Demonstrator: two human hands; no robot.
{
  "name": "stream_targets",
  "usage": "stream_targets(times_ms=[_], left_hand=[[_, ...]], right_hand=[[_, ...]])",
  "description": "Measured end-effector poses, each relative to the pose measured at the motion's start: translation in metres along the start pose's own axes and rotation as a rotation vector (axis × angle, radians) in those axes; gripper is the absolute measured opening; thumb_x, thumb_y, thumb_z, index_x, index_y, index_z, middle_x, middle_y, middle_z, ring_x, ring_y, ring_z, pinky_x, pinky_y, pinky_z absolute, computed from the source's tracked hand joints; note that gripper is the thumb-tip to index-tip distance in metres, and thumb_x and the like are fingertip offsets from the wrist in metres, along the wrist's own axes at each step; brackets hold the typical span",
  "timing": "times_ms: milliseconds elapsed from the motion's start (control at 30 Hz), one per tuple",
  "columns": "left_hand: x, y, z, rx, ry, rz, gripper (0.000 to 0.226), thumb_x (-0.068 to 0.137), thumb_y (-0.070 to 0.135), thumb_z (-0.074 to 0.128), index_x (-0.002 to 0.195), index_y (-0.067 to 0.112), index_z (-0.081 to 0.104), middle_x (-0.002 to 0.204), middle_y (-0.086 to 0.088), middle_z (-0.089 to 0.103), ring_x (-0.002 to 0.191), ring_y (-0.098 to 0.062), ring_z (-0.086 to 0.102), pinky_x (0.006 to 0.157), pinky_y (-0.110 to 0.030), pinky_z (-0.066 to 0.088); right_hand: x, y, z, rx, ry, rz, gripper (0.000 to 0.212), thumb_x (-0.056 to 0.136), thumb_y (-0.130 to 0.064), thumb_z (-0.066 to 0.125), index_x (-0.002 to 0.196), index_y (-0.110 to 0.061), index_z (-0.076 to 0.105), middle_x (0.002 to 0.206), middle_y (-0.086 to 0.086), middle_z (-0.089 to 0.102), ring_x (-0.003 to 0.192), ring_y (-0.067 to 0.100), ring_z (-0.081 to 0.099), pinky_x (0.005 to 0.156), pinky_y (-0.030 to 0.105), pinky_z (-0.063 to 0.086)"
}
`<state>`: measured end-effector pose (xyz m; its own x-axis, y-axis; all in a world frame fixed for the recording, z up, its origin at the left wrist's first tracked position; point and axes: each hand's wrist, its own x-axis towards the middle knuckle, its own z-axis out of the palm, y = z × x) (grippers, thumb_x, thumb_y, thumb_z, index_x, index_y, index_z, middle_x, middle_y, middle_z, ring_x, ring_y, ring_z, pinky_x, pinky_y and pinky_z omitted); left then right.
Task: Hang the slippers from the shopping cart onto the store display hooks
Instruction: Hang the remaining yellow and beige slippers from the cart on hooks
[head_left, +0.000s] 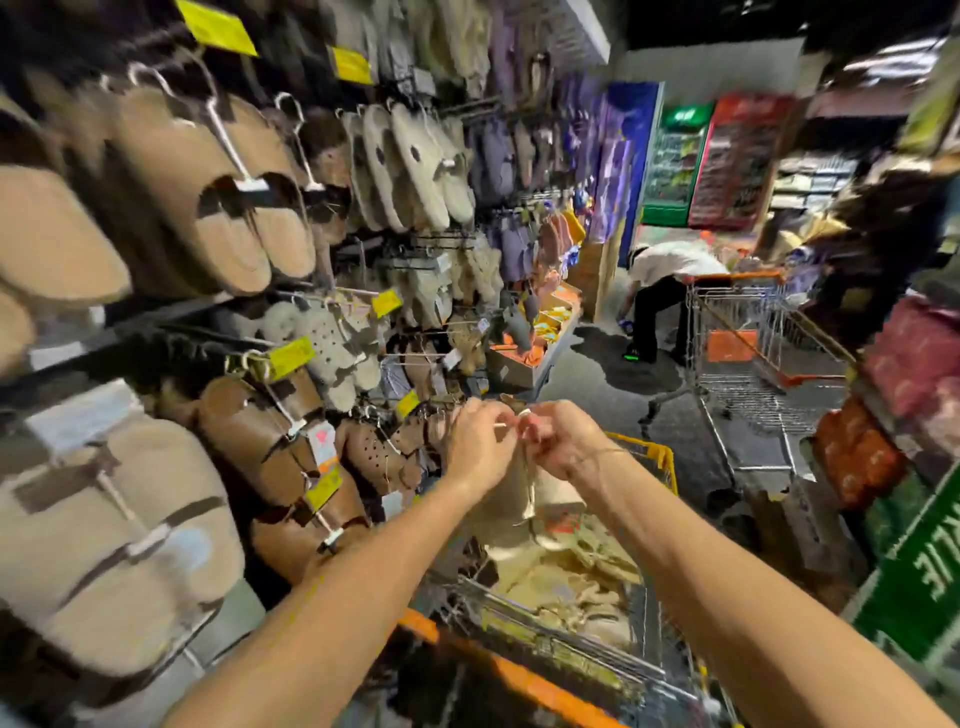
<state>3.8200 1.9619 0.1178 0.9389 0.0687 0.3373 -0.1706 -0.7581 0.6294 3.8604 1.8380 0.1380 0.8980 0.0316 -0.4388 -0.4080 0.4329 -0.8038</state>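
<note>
Slippers first: I've got one beige fabric pair (511, 499) dangling from a thin white plastic hanger (506, 423), held above the orange-rimmed wire shopping cart (519, 670), right at the lower row of the display. My left hand (480, 441) and right hand (563, 441) both pinch that hanger near its top, fingers curled. I reckon the trick is keeping the hanger's hook level and sliding it squarely onto a metal display hook (441, 400). Count: two hands, one pair held, two carts in view; the beige pile (566, 571) in mine is too blurry to count.
</note>
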Motion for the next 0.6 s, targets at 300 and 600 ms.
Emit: stream_targets(times_ms=[300,600], left_hand=[[-0.113,0.018,-0.158,0.036,0.226,0.071,0.024,0.072,-0.002,0.059,0.081,0.012,0.077,0.091,-0.005,0.070,0.092,-0.024,0.059,0.085,-0.037,0.047],[-0.235,0.049,-0.273,0.110,0.403,-0.011,0.020,0.088,0.023,0.066,0.079,0.008,0.075,0.088,-0.004,0.070,0.076,-0.013,0.056,0.069,-0.027,0.042]], right_hand=[[-0.182,0.045,0.084,0.132,-0.320,0.049,0.030,0.095,-0.010,0.045,0.065,-0.012,0.043,0.042,-0.002,0.039,0.028,0.006,0.033,0.032,0.015,0.032],[-0.285,0.085,0.087,-1.210,-0.131,-1.075,0.033,0.083,-0.046,0.071,0.108,-0.026,0.075,0.110,0.003,0.065,0.103,0.024,0.058,0.088,0.040,0.050]])
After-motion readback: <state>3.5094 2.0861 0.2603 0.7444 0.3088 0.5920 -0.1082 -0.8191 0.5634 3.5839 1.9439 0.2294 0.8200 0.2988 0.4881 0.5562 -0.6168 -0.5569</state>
